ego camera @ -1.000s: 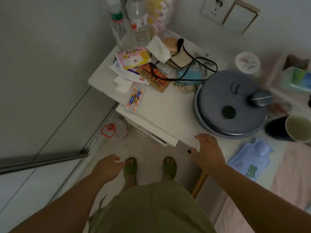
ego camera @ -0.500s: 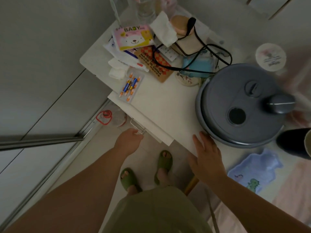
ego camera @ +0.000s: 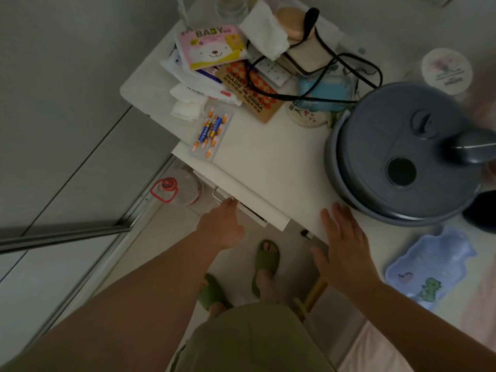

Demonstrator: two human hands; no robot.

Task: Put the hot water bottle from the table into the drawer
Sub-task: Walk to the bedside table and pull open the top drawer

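Observation:
The pale blue hot water bottle (ego camera: 429, 267) with a green dinosaur print lies flat at the near right end of the white table (ego camera: 268, 157). My right hand (ego camera: 343, 248) rests open on the table's front edge, left of the bottle and apart from it. Below the tabletop, the white drawer front (ego camera: 241, 208) with its metal handle shows a thin dark gap. My left hand (ego camera: 222, 226) reaches up to that handle, fingertips touching it; whether the fingers grip it is hidden.
A big grey round appliance (ego camera: 400, 167) fills the right of the table. A battery pack (ego camera: 212, 132), a pink BABY pack (ego camera: 212, 47), tissues and a black cord (ego camera: 308, 76) crowd the back. A clear jar with a red lid (ego camera: 177, 186) stands on the floor by my green slippers.
My left hand rose from near my feet to the drawer handle. My right hand slid slightly along the table edge. The camera view tilted closer to the table.

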